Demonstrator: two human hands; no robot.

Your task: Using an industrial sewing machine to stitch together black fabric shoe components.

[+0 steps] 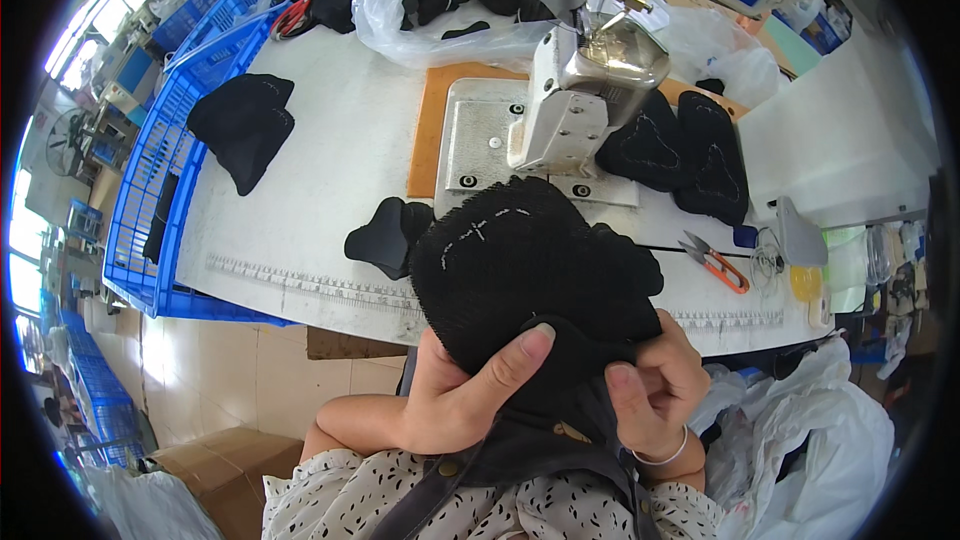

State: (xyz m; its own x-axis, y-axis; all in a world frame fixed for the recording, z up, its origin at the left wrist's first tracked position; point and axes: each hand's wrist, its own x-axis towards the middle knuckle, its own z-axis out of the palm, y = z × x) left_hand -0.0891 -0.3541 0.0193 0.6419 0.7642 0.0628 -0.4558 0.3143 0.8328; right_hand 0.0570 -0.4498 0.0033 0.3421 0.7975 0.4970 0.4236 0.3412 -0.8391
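Both my hands hold up a black fabric piece (520, 270) with a ribbed edge and a dashed white stitch line with a small cross. My left hand (465, 395) grips its lower left side, the thumb lying across the front. Pinched in my right hand (655, 390) is the lower right corner. Part of the fabric is folded over near my left thumb. Right behind it stands the sewing machine (575, 105) with its metal bed plate (480, 130), partly covered by the fabric. A smaller black cloth piece (380, 237) lies on the table just left of the held one.
Stitched black pieces (712, 160) lie right of the machine. Orange-handled thread snips (722, 268) rest near the table's front right. Another black piece (245, 125) lies at the left, beside a blue crate (150, 230). A clear plastic bag (385, 0) holds black pieces at the back.
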